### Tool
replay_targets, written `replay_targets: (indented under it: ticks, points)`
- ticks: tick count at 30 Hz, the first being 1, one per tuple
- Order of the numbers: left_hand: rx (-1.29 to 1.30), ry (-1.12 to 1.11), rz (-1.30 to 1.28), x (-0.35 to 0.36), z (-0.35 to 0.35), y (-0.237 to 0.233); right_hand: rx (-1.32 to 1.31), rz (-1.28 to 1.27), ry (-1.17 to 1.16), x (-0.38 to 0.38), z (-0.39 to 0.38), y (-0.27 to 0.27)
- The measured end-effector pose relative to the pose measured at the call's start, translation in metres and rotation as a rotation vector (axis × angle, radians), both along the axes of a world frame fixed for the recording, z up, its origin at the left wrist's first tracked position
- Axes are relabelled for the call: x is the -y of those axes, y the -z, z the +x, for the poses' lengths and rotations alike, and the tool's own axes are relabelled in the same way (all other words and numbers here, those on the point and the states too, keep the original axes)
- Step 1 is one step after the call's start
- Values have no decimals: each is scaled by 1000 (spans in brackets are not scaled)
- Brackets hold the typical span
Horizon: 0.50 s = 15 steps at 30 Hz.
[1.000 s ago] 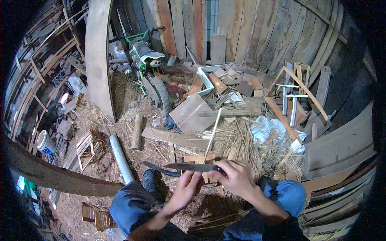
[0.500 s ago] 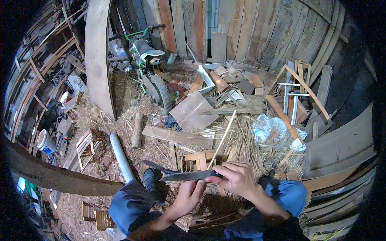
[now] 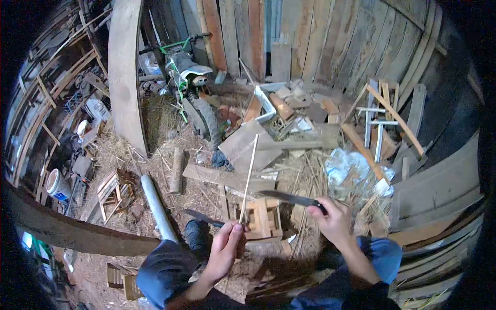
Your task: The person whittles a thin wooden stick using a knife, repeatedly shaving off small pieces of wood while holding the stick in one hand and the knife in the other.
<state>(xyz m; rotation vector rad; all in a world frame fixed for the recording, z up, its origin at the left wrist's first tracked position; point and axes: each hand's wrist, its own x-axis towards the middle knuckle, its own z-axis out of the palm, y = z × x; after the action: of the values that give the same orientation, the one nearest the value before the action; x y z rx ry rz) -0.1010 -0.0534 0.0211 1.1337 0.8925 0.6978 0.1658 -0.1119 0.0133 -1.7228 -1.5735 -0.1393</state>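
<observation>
My left hand (image 3: pixel 225 248) grips the lower end of a thin pale stick (image 3: pixel 248 175), which stands nearly upright and leans slightly right. My right hand (image 3: pixel 335 220) holds a long dark knife (image 3: pixel 287 198) by its handle, blade pointing left, level, about a hand's width right of the stick. Below both hands sits a small wooden block frame (image 3: pixel 261 219) on the straw floor. My knees in blue trousers (image 3: pixel 160 266) flank the spot. A second dark blade (image 3: pixel 202 218) lies on the ground by my left boot.
Scrap boards (image 3: pixel 247 144) and offcuts pile up ahead. A green motorbike (image 3: pixel 191 77) leans at the back left. A grey pipe (image 3: pixel 155 204), a short log (image 3: pixel 176 169), a small slatted stool (image 3: pixel 111 188) and a crumpled plastic sheet (image 3: pixel 351 168) lie around. Plank walls enclose everything.
My hands have separated: the right hand drew the knife away to the right and up off the stick. The left hand swung the stick from leaning right to nearly upright.
</observation>
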Motion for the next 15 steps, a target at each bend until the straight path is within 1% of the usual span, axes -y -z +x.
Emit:
replay_targets:
  ticks: [1,3,4,5,6,7,9,10,11,13,14,15]
  points:
    - [81,16,-45,2,0,1,23,21,-107,4,-9,0]
    - [36,20,76,3,1,11,98,27,-155,0,-13,6]
    - [39,16,76,3,3,15,103,83,-207,-1,-17,6]
    - [39,31,18,4,5,20,105,138,-258,-2,-23,4]
    - [37,47,-39,6,7,21,167,122,-316,-4,-30,-4]
    - [35,43,-37,10,12,17,165,124,-319,-6,-37,-5]
    - [56,-27,113,19,26,6,193,114,-388,-9,-51,-6]
    - [81,18,166,20,27,10,191,116,-384,-10,-54,-7]
    - [79,23,167,22,26,12,183,96,-383,-11,-56,-8]
    - [18,114,88,23,27,6,168,54,-383,-13,-59,-10]
    - [-19,61,9,27,29,-1,154,72,-360,-13,-60,-12]
    - [-18,63,11,26,30,0,156,74,-359,-13,-60,-12]
